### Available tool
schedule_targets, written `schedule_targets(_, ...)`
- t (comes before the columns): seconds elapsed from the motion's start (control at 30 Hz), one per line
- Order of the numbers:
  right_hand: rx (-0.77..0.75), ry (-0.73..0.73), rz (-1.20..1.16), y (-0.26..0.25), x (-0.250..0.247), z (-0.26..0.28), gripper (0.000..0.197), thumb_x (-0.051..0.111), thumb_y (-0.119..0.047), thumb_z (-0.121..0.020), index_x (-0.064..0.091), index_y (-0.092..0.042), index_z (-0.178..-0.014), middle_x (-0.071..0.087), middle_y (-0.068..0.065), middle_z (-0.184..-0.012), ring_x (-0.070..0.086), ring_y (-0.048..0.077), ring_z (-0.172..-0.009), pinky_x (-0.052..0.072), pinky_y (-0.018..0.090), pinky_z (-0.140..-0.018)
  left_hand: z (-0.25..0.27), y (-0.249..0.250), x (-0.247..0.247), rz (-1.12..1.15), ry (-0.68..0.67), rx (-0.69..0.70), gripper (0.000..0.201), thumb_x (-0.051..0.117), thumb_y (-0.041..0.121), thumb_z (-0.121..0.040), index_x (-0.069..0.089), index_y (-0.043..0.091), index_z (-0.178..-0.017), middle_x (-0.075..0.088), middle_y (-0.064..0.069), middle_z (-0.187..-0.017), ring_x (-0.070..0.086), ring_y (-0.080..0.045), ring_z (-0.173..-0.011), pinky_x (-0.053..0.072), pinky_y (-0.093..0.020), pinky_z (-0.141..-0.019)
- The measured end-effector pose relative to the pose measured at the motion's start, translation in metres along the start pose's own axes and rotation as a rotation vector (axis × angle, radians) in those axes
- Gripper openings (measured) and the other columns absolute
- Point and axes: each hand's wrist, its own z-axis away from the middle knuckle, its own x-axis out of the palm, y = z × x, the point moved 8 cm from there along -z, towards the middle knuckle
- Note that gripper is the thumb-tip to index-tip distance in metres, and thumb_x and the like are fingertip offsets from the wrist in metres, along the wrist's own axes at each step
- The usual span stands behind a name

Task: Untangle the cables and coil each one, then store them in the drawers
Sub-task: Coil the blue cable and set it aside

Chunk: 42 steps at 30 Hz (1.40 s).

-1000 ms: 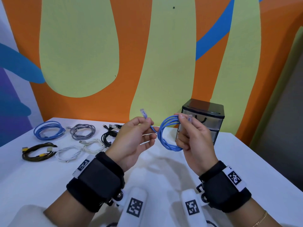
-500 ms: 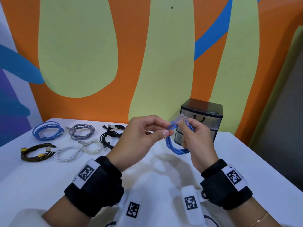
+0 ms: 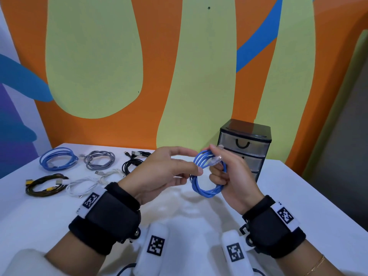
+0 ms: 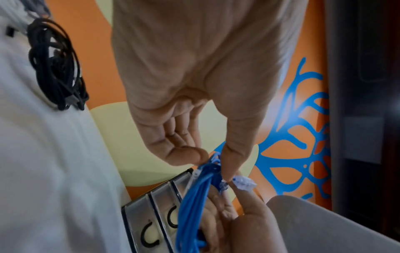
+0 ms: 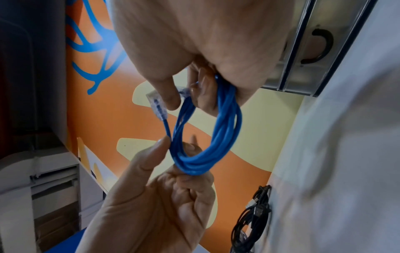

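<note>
We see white table (image 3: 298,196) bearing drawer unit (image 3: 246,150) at back. Left of drawer unit: our other coiled cables (image 3: 83,170) on table. Just in front of drawer unit, above table: our right hand (image 3: 231,174) clenched round blue cable (image 3: 207,188) coil, clear plug at thumb. Our left hand (image 3: 163,172) pinches coil's near side, thumb and forefinger.
</note>
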Motion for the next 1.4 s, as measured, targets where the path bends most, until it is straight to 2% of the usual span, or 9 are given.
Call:
schedule_targets(0.07, -0.005, -0.030, 0.009, -0.001, 0.005, 0.002, 0.026, 0.060, -0.026, -0.102, 0.077, -0.010, -0.089, 0.019, 0.008, -0.077, 0.013, 0.013, -0.054, 0.013, 0.027, -0.050, 0.001, -0.004, 0.007, -0.020, -0.072, -0.041, 0.025, 0.082, 0.002, -0.084, 0.078, -0.001, -0.108, 0.062, -0.007, -0.085, 0.051, -0.017, -0.073, 0.044, -0.028, -0.074)
schedule_targets(0.17, -0.064, -0.006, 0.105, -0.008, 0.005, 0.005, 0.027, 0.060, -0.023, -0.102, 0.078, -0.005, -0.093, 0.017, 0.013, -0.079, 0.015, 0.014, -0.055, 0.013, 0.027, -0.051, 0.002, -0.005, 0.011, -0.083, -0.073, -0.033, 0.009, 0.079, 0.005, -0.086, 0.078, 0.006, -0.095, 0.058, -0.008, -0.082, 0.048, -0.016, -0.071, 0.042, -0.026, -0.070)
schedule_targets(0.3, -0.152, 0.046, 0.245, -0.013, 0.003, 0.005, 0.028, 0.064, -0.025, -0.102, 0.078, -0.004, -0.090, 0.041, -0.005, -0.063, 0.025, 0.012, -0.051, 0.023, 0.021, -0.047, 0.000, 0.001, 0.009, -0.219, 0.016, 0.064, 0.015, 0.088, 0.019, -0.083, 0.074, 0.013, -0.081, 0.057, -0.005, -0.074, 0.046, -0.020, -0.071, 0.040, -0.030, -0.070)
schedule_targets(0.4, -0.232, 0.056, 0.409, -0.016, 0.005, 0.007, 0.027, 0.067, -0.032, -0.102, 0.080, -0.012, -0.089, 0.053, 0.000, -0.072, 0.038, 0.009, -0.057, 0.033, 0.025, -0.057, 0.000, 0.004, 0.003, -0.314, 0.086, 0.089, 0.023, 0.089, 0.023, -0.081, 0.071, 0.011, -0.076, 0.059, -0.004, -0.064, 0.048, -0.019, -0.058, 0.041, -0.032, -0.067)
schedule_targets(0.57, -0.284, 0.064, 0.583, -0.016, 0.006, 0.007, 0.016, 0.071, -0.046, -0.097, 0.082, -0.034, -0.096, 0.071, -0.020, -0.094, 0.062, 0.005, -0.088, 0.049, 0.034, -0.079, -0.001, 0.008, -0.007, -0.553, 0.255, 0.108, 0.031, 0.076, 0.028, -0.083, 0.063, 0.005, -0.068, 0.049, 0.002, -0.055, 0.040, -0.020, -0.055, 0.035, -0.031, -0.060)
schedule_targets(0.73, -0.179, 0.018, 0.395, -0.006, 0.002, 0.000, 0.014, 0.075, -0.017, -0.097, 0.079, -0.022, -0.109, 0.064, 0.000, -0.085, 0.057, 0.016, -0.062, 0.054, 0.036, -0.070, 0.003, 0.023, -0.015, -0.622, 0.363, 0.277, 0.028, 0.074, 0.039, -0.096, 0.069, 0.016, -0.081, 0.052, 0.013, -0.059, 0.044, -0.004, -0.051, 0.032, -0.019, -0.049)
schedule_targets(0.9, -0.174, 0.073, 0.338, -0.006, -0.009, -0.004, 0.030, 0.075, -0.001, -0.093, 0.072, -0.014, -0.120, 0.067, 0.029, -0.102, 0.073, 0.026, -0.079, 0.064, 0.041, -0.080, 0.001, 0.028, -0.025, -0.558, 0.405, 0.362, 0.023, 0.077, 0.039, -0.096, 0.067, 0.025, -0.081, 0.051, 0.020, -0.052, 0.046, -0.003, -0.051, 0.032, -0.019, -0.050)
schedule_targets(1.2, -0.160, 0.068, 0.301, -0.006, -0.008, -0.004, 0.023, 0.078, -0.004, -0.092, 0.074, -0.011, -0.114, 0.065, 0.017, -0.087, 0.071, 0.021, -0.081, 0.066, 0.044, -0.076, -0.004, 0.026, -0.035, -0.554, 0.411, 0.357, 0.019, 0.081, 0.043, -0.091, 0.071, 0.027, -0.091, 0.058, 0.011, -0.061, 0.052, -0.006, -0.054, 0.036, -0.029, -0.059)
schedule_targets(1.4, -0.148, 0.074, 0.279, -0.004, -0.010, -0.004, 0.025, 0.081, -0.006, -0.089, 0.074, -0.009, -0.114, 0.068, 0.018, -0.087, 0.072, 0.019, -0.079, 0.066, 0.046, -0.078, -0.011, 0.018, -0.048, -0.504, 0.369, 0.301, 0.015, 0.086, 0.026, -0.089, 0.076, 0.027, -0.100, 0.065, 0.008, -0.069, 0.053, -0.009, -0.052, 0.038, -0.028, -0.058)
